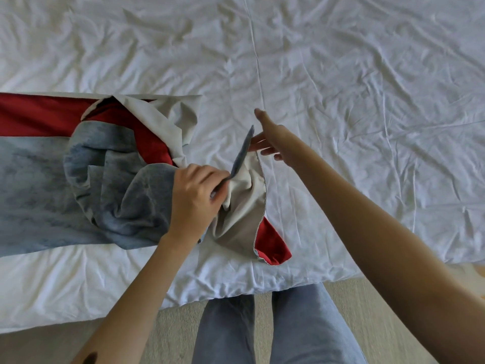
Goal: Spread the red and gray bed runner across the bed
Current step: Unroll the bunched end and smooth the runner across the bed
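The red and gray bed runner lies flat along the left part of the bed, then bunches into a crumpled heap near the middle, its pale lining turned up. My left hand grips a fold of the bunched end, pinching a gray flap that stands up. My right hand is stretched out just beyond that flap with fingers straight, its fingertips at the flap's upper edge. A red corner of the runner lies toward the bed's near edge.
The white wrinkled sheet covers the bed, with a seam running up the middle. The bed's near edge runs across the lower frame, above beige carpet. My legs in blue jeans stand right at the edge.
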Motion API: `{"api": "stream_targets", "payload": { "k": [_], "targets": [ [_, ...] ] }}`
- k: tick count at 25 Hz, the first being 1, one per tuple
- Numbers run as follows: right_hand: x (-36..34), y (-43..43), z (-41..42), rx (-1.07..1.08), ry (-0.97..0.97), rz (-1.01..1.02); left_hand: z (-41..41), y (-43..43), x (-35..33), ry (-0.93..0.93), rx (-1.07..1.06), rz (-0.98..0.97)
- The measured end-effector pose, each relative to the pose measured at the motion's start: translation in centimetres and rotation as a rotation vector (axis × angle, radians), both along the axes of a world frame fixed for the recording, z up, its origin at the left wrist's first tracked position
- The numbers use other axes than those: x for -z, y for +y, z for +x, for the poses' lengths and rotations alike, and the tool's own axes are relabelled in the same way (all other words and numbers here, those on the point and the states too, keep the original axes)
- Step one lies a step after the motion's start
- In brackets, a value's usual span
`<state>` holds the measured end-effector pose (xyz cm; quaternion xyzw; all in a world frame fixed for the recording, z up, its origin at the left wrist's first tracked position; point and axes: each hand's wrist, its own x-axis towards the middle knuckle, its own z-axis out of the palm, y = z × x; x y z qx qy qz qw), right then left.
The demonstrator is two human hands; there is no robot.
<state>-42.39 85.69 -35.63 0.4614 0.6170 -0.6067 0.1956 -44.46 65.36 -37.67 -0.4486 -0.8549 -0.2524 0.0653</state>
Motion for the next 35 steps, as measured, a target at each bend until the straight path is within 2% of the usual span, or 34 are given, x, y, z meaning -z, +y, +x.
{"api": "stream_targets", "payload": {
  "k": [2, 4, 8, 11, 15, 20, 22, 24, 28, 32, 35],
  "targets": [
    [0.6, -0.4, -0.1, -0.171, -0.094, 0.059, 0.7, 0.3, 0.4, 0.042, 0.030, 0.001],
    [1.7, -0.6, -0.1, -0.233, -0.157, 0.106, 1.3, 0.7, 0.6, 0.049, 0.051, -0.002],
    [3.0, 0.0, -1.1, 0.012, -0.046, 0.097, 0.3, 1.4, 0.7, -0.049, -0.025, -0.057],
    [1.9, 1.4, -3.6, 0.143, 0.088, 0.109, -2.1, 3.2, 0.2, -0.108, -0.106, -0.064],
    [-1.6, 4.6, -8.4, 0.233, 0.283, 0.167, -7.0, 7.0, -2.0, -0.090, -0.218, -0.027],
    [-10.2, 7.9, -14.6, 0.251, 0.671, 0.309, -12.4, 11.1, -8.6, 0.016, -0.372, 0.174],
    [-13.6, 8.2, -14.8, 0.211, 0.838, 0.372, -13.3, 11.7, -10.8, 0.060, -0.359, 0.255],
    [-14.7, 8.4, -13.1, 0.217, 0.915, 0.355, -12.8, 11.6, -11.4, 0.102, -0.284, 0.273],
    [-8.0, 8.5, -4.8, 0.440, 0.700, 0.225, -7.2, 10.8, -6.5, 0.146, -0.087, 0.191],
    [1.1, 7.9, 5.4, 0.586, 0.411, 0.176, 0.0, 10.7, 1.2, 0.009, 0.094, 0.060],
    [5.2, 8.1, 11.5, 0.644, 0.289, 0.154, 4.6, 11.7, 5.0, -0.070, 0.200, -0.048]
  ]
}}
